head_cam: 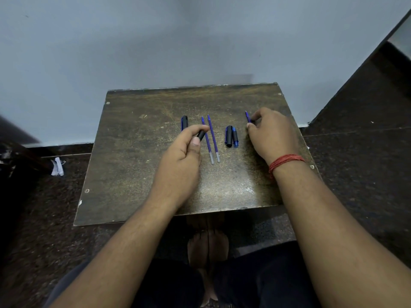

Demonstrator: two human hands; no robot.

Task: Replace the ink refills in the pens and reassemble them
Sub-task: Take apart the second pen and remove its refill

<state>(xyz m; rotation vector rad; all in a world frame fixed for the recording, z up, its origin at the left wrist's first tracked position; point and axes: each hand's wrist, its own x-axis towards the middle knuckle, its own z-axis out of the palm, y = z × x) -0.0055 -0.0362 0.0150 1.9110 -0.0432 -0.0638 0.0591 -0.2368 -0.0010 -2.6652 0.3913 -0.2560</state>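
Two blue ink refills (211, 138) lie side by side in the middle of a worn brown table (138, 152), tips pointing away from me. My left hand (180, 165) grips a black pen piece (202, 134) just left of them. A black and blue pen (184, 122) lies beyond that hand. My right hand (271, 134) pinches a third blue refill (248, 117) at the table's right side; most of it is hidden under the fingers. Between the hands rest a black cap (229, 136) and a blue and black pen part (235, 138).
The small table stands against a pale blue wall (155, 41). Dark speckled floor surrounds it. A scrap of white paper (57, 166) lies on the floor to the left. My bare feet (208, 243) and dark trousers show below the table's near edge.
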